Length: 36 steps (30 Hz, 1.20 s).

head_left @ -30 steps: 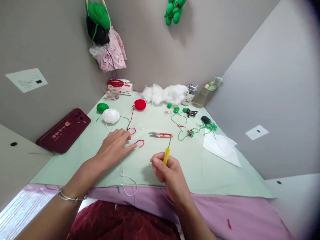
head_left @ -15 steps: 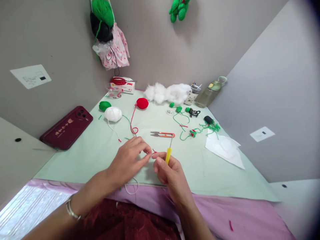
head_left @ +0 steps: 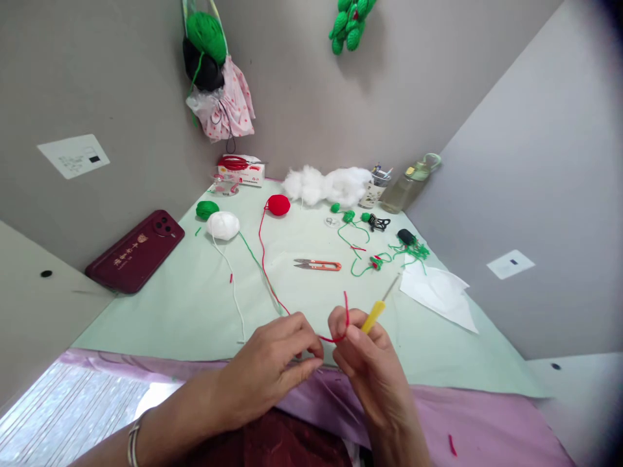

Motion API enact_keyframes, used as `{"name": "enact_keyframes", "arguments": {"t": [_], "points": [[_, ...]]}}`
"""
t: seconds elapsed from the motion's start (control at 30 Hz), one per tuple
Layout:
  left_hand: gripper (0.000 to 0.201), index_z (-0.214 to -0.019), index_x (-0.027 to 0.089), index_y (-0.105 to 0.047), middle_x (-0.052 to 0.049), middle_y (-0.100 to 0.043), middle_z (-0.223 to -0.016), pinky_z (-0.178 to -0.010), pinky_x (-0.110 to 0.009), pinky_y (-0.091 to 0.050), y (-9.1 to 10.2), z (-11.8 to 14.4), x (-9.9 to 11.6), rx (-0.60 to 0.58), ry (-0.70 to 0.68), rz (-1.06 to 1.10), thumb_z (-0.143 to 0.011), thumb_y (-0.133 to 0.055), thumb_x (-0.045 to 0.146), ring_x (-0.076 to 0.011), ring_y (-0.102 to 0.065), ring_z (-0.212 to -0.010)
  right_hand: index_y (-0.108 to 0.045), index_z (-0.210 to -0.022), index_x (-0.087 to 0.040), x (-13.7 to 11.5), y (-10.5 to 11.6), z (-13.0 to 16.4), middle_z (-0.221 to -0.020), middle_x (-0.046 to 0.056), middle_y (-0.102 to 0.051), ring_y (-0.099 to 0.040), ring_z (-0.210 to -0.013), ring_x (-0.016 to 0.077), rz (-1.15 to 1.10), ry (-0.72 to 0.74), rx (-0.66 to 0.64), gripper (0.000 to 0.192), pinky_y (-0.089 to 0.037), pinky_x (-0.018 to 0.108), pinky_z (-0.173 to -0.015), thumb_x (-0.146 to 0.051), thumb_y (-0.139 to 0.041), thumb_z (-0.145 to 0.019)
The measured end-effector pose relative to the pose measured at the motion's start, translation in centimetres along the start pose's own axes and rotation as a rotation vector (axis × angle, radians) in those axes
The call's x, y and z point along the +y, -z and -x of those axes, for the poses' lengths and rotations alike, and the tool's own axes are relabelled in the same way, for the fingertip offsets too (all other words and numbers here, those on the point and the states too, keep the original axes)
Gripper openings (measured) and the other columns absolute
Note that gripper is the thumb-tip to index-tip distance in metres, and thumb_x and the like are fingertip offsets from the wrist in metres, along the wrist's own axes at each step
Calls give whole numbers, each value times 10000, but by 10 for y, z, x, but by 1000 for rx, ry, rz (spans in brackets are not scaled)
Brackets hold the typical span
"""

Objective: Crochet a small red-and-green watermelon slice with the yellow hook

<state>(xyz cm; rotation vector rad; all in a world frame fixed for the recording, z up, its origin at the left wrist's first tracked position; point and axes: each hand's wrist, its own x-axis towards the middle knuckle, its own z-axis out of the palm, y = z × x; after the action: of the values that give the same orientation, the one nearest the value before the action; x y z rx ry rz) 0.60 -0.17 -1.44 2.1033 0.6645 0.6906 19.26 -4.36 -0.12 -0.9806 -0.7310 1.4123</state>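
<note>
My right hand (head_left: 372,360) is closed around a crochet hook with a yellow handle (head_left: 372,318), its thin metal shaft pointing up and right. Between that thumb and forefinger I also pinch red yarn (head_left: 333,339), whose loose end sticks upward. The same strand runs across to my left hand (head_left: 280,360), where thumb and fingers are closed on it just left of the right hand. From there it leads back over the table to the red yarn ball (head_left: 279,205). Orange thread snips (head_left: 318,265) lie beyond my hands.
White yarn ball (head_left: 223,226), green yarn ball (head_left: 207,210) and a dark red phone (head_left: 136,251) are on the left. White stuffing (head_left: 326,186) sits at the back. Green crocheted pieces (head_left: 348,216), a bottle (head_left: 407,185) and white paper (head_left: 438,292) are on the right.
Both hands have moved right and nearer to my body. The red strand from the ball is now drawn out to my hands. The crochet hook has tilted to the right.
</note>
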Motion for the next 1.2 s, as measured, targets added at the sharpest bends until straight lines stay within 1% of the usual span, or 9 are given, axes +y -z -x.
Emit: {"name": "enact_keyframes", "arguments": {"t": [0.1, 0.3, 0.4, 0.6, 0.7, 0.77, 0.93, 1.07, 1.2], "points": [[131, -1108, 212, -706, -69, -717, -1061, -863, -324, -538, 7, -1, -5, -94, 8, -37, -1033, -603, 240, -219, -686, -962, -700, -724, -220, -14, 7, 12, -682, -13, -625, -182, -435, 34, -31, 45, -98, 313, -142, 232, -418, -457, -894, -789], [220, -1150, 218, -697, -102, -725, -1195, -1020, -462, -506, 48, -10, -31, 163, 124, -320, -1023, -518, 233, -306, -673, -1158, -741, -690, -256, -29, 20, 26, -494, -1, -558, -369, -461, 113, 52, 117, -188, 274, -279, 253, -464, -456, -892, -800], [205, -1154, 249, -692, -82, -715, -1250, -1021, -455, -503, 59, -12, -34, 154, 186, -324, -1024, -537, 282, -298, -666, -1169, -758, -697, -261, -29, 22, 26, -504, 6, -586, -335, -444, 103, 60, 129, -146, 258, -219, 245, -430, -456, -899, -791], [177, -1067, 221, -718, -75, -727, -1143, -1004, -394, -473, 42, -12, -15, 136, 145, -41, -1024, -575, 317, -260, -659, -1104, -768, -698, -242, -25, 12, 18, -522, -3, -589, -292, -439, 79, 89, 137, -51, 265, -161, 245, -413, -448, -930, -739], [308, -904, 215, -743, -40, -725, -942, -907, -351, -493, 18, -8, -2, -30, 206, 361, -1037, -596, 451, -220, -661, -931, -772, -720, -227, -18, 2, 10, -553, -24, -567, -255, -435, 52, 155, 153, 53, 260, -135, 236, -412, -438, -920, -746], [373, -1008, 213, -775, -52, -742, -998, -942, -361, -497, -2, -6, 3, -82, 270, 631, -1026, -604, 544, -225, -662, -970, -767, -721, -220, -10, -4, 6, -591, -30, -560, -269, -445, 46, 227, 193, 136, 260, -188, 230, -414, -439, -895, -781], [410, -1123, 223, -829, -79, -758, -1124, -960, -343, -530, -32, -14, 7, 144, 366, 1212, -984, -679, 579, -221, -661, -1071, -807, -819, -235, 5, -9, 4, -841, 40, -721, -591, -671, 129, 306, 261, 130, 153, -490, 254, -590, -373, -873, -818], [315, -929, 207, -881, -7, -707, -802, -819, -228, -526, -22, -20, 5, 423, 503, 1314, -756, -952, 460, -113, -616, -769, -783, -808, -204, 3, -5, 2, -701, 0, -686, -270, -443, 26, 152, 160, 88, 190, -208, 207, -405, -364, -885, -796], [292, -786, 205, -876, -6, -705, -772, -762, -216, -516, -14, -16, 0, 479, 550, 1232, -688, -990, 456, -108, -600, -732, -702, -744, -191, -2, -3, -3, -653, -23, -644, -148, -429, 12, 22, 76, 7, 293, -106, 221, -388, -401, -906, -749]]}}
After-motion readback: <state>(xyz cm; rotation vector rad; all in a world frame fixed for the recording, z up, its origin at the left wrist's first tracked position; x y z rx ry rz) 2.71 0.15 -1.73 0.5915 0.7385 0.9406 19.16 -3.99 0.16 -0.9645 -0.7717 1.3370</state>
